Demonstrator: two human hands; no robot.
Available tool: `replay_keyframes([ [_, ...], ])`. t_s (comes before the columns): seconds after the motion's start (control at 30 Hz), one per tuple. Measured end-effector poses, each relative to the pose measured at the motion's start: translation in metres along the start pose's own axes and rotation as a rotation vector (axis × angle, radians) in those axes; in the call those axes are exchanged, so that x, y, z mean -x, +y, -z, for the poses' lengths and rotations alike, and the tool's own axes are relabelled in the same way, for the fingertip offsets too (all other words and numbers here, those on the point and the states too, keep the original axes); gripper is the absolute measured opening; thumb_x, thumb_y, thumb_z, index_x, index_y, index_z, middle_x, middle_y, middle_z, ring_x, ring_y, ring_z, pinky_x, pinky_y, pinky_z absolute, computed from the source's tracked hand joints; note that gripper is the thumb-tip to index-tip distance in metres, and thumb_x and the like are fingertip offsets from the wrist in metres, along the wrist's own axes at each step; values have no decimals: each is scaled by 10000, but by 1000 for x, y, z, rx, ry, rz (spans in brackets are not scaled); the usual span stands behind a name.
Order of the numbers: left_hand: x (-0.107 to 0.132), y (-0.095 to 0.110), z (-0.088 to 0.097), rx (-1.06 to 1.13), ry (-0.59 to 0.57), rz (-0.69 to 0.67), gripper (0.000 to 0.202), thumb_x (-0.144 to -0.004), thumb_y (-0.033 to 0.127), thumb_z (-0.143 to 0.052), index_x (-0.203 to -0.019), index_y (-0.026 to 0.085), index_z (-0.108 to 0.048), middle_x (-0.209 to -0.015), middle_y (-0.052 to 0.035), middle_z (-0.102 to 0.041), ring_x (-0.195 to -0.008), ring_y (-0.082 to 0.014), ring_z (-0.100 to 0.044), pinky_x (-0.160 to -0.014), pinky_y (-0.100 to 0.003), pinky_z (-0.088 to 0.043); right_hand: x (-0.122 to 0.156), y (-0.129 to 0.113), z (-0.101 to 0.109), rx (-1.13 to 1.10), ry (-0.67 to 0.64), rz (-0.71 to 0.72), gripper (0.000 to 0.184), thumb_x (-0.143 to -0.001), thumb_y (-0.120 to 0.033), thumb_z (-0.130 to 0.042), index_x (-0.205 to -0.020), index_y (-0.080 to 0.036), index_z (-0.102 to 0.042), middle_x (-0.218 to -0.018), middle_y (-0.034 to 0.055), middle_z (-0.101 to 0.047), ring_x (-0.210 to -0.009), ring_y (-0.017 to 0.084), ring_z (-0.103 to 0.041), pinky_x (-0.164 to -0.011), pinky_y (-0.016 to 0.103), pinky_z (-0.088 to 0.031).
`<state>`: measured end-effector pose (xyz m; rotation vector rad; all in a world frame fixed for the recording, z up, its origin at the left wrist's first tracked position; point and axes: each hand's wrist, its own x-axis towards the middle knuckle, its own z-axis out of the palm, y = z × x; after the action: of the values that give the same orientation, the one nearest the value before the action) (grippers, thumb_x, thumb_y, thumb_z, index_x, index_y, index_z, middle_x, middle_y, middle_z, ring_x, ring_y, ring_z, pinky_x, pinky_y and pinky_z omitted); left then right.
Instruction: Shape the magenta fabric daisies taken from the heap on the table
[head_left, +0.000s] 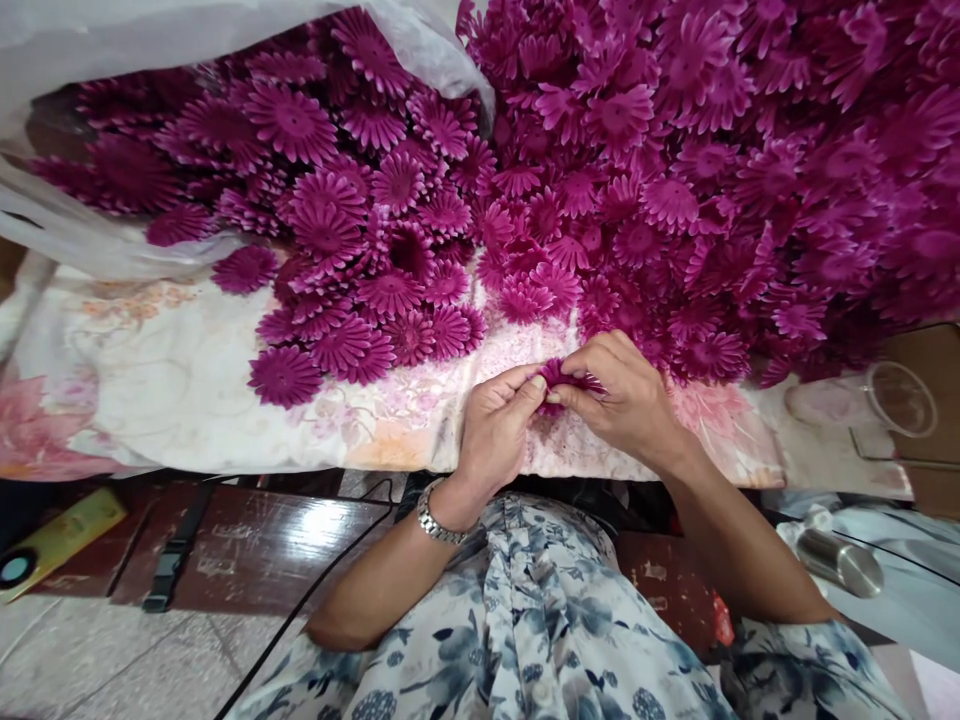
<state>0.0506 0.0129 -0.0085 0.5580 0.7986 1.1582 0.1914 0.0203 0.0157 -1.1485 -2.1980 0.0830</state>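
Near the front edge of the cloth-covered table, both hands meet around one purple artificial flower (553, 374). My left hand (501, 418), with a metal watch on the wrist, pinches the flower's left side between thumb and finger. From the right, my right hand (621, 398) grips its petals with thumb and fingertips. Part of the flower is hidden by the fingers. Just beyond the hands lies a large heap of similar purple flowers (637, 240). To the left, a stacked pile of flower heads (330, 220) spills out of a clear plastic bag (150, 255).
The table has a floral cloth (172, 390). A clear plastic cup (900, 400) lies on its side at the right, by a cardboard box (930, 370). Below right is a metal flask (840, 562). A dark wooden bench (255, 550) with a black strap (176, 550) stands below left.
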Motion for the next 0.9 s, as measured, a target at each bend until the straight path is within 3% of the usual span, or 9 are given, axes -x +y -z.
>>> replay_keyframes([
  [0.1, 0, -2, 2, -17, -12, -1, 164, -681, 271, -744, -811, 173, -762, -632, 0, -674, -586, -74, -539, -615, -197, -432, -1, 4, 0, -44, 5, -26, 153, -874, -241, -549, -732, -186, -565, -635, 6, -581, -618, 131, -517, -600, 275, -412],
  [0.2, 0, -2, 2, 17, 5, 4, 176, -652, 289, -768, -792, 181, -762, -620, -3, -678, -550, -75, -543, -589, -207, -436, 0, 21, 13, 125, 126, -87, 130, -860, -212, -553, -735, -193, -582, -632, 6, -595, -613, 134, -520, -589, 278, -413],
  [0.33, 1, -2, 0, 32, 4, 10, 217, -646, 322, -774, -814, 185, -759, -665, -19, -699, -568, -100, -576, -602, -238, -462, 3, 35, 29, 454, 177, -243, 165, -860, -294, -553, -954, -195, -645, -944, 97, -657, -867, 223, -570, -763, 390, -432],
  [0.4, 1, -2, 1, 13, -1, 0, 222, -669, 328, -759, -839, 186, -757, -687, -20, -702, -591, -103, -580, -612, -236, -463, 4, 29, 28, 396, 120, -208, 218, -854, -325, -569, -1023, -204, -636, -1014, 101, -649, -919, 229, -568, -783, 392, -442],
  [0.53, 1, -3, 3, -42, -35, -31, 207, -741, 314, -707, -896, 184, -752, -705, -12, -692, -628, -89, -559, -630, -207, -445, 2, 5, 11, 51, -4, -44, 166, -860, -342, -574, -875, -183, -620, -776, 44, -639, -743, 160, -565, -680, 300, -467],
  [0.7, 1, -4, 6, -67, -20, -1, 233, -702, 346, -739, -852, 169, -753, -659, -3, -665, -605, -92, -539, -623, -216, -442, 0, 2, 1, -47, -18, -43, 157, -888, -263, -530, -754, -192, -572, -662, 7, -599, -646, 129, -554, -592, 255, -444],
  [0.83, 1, -5, 6, -55, 7, -3, 239, -669, 360, -760, -821, 176, -753, -642, -1, -667, -586, -91, -554, -614, -223, -446, 3, 21, 11, 194, 122, -124, 120, -876, -231, -525, -792, -197, -603, -671, 19, -610, -653, 148, -554, -612, 282, -438],
  [0.9, 1, -5, 5, -28, 4, -15, 224, -673, 352, -757, -820, 184, -753, -653, -4, -675, -590, -101, -574, -626, -238, -460, 4, 28, 17, 380, 140, -202, 125, -874, -257, -526, -897, -195, -632, -833, 68, -658, -769, 188, -575, -701, 334, -446],
])
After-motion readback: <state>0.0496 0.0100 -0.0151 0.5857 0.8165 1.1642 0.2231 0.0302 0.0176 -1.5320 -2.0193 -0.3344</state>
